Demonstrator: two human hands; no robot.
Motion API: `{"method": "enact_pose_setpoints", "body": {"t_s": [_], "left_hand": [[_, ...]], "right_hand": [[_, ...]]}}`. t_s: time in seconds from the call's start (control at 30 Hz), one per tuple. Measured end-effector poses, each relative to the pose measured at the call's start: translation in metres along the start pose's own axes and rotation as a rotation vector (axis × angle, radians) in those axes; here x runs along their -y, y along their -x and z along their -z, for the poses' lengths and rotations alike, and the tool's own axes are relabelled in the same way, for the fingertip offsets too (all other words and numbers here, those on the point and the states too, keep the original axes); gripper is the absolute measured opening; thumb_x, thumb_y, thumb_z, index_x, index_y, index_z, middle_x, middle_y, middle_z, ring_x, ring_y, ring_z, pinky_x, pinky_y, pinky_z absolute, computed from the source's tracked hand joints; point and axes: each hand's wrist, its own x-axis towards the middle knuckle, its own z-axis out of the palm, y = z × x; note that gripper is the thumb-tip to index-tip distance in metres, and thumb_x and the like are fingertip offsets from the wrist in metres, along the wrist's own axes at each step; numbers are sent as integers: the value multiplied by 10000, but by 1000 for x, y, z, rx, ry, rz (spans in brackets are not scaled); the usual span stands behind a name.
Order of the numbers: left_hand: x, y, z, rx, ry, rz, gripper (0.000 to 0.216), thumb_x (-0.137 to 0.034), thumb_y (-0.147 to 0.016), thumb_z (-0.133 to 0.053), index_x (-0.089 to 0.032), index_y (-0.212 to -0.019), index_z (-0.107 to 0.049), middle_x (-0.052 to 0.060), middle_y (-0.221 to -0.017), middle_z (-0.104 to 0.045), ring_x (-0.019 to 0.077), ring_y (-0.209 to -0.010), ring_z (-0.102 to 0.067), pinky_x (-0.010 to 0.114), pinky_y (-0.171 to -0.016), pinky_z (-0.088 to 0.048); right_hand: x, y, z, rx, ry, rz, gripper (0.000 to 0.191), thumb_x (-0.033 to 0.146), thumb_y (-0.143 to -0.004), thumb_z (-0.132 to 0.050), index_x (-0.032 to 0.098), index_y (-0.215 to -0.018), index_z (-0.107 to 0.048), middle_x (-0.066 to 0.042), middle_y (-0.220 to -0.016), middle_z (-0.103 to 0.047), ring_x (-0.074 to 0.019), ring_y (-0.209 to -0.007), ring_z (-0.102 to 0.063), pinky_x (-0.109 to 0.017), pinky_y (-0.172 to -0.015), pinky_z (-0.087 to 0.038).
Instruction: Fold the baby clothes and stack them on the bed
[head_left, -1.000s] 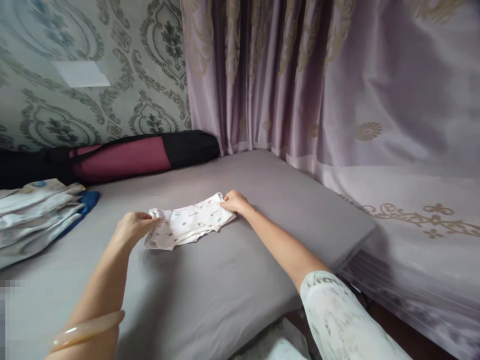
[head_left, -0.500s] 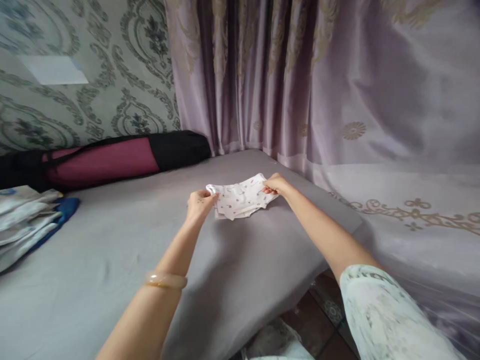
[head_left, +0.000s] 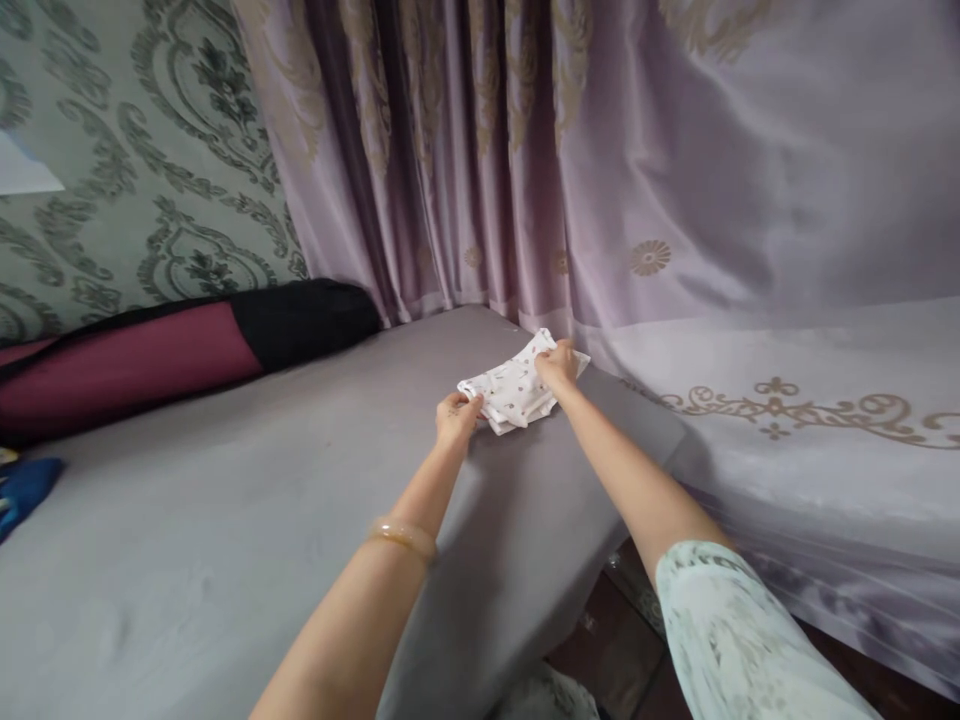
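A small white garment with a scattered print (head_left: 511,388) is folded into layers near the far right corner of the bed; its exact kind is unclear. My left hand (head_left: 457,418) pinches its left end between thumb and fingers. On the right part of the cloth, my right hand (head_left: 558,368) grips with bent fingers, partly hiding the print there. The garment lies tilted, its right end farther from me, low over or on the grey sheet (head_left: 300,520).
A long black and maroon bag (head_left: 165,350) lies along the wallpapered wall. Blue fabric (head_left: 28,490) shows at the left edge. Purple curtains (head_left: 465,180) hang behind the bed's far and right edges. Dark floor tiles (head_left: 615,630) show below the near edge.
My view has swung right. The garment is now angled, right end farther away, and my right hand has moved inward over it. The stack of clothes at left has mostly left view.
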Motion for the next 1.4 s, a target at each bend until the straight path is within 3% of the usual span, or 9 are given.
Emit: {"method": "enact_pose_setpoints", "body": {"t_s": [0.27,0.47,0.67,1.0,1.27,1.4], "left_hand": [[6,-12,-42,80,-30,29,146,-275,-850,-631,-160,-938,-616,-42,-521,-585,73,-383,-495,166,-424,-331],[10,-23,-57,105,-54,1,160,-268,-862,-620,-160,-980,-621,-26,-537,-607,111,-462,-610,157,-429,-375],[13,-24,-69,131,-3,62,133,-233,-893,-589,-134,-979,-611,-24,-552,-607,99,-448,-607,150,-409,-390],[21,-30,-69,174,-44,110,168,-231,-905,-589,-128,-1037,-584,-31,-553,-624,95,-386,-587,163,-408,-428],[28,-33,-66,214,-134,42,133,-215,-903,-550,-118,-842,-617,-25,-480,-592,89,-348,-546,173,-403,-421],[31,-34,-65,212,-156,33,153,-233,-892,-564,-117,-816,-627,-10,-482,-607,92,-342,-543,181,-410,-425]], "right_hand": [[-11,-2,-6,-32,345,178,342,147,-857,-510,97,-1182,-412,-179,-1064,-683,-287,-1031,-641,-361,-867,-442],[-21,-15,-10,-73,410,212,347,160,-869,-496,99,-1200,-412,-182,-1106,-676,-280,-1062,-625,-368,-888,-416],[-29,-28,-12,-85,448,215,332,162,-877,-487,100,-1196,-420,-184,-1103,-680,-272,-1069,-628,-360,-899,-414],[-53,-43,-24,-22,494,189,346,182,-872,-516,87,-1190,-421,-187,-1067,-688,-279,-1047,-642,-338,-844,-438],[-62,-50,-30,-6,473,180,391,176,-858,-519,78,-1225,-424,-190,-1106,-669,-284,-1103,-605,-344,-890,-419],[-66,-52,-29,-11,458,185,527,165,-868,-500,43,-1355,-342,-203,-1141,-652,-288,-1134,-583,-355,-906,-417]]}}
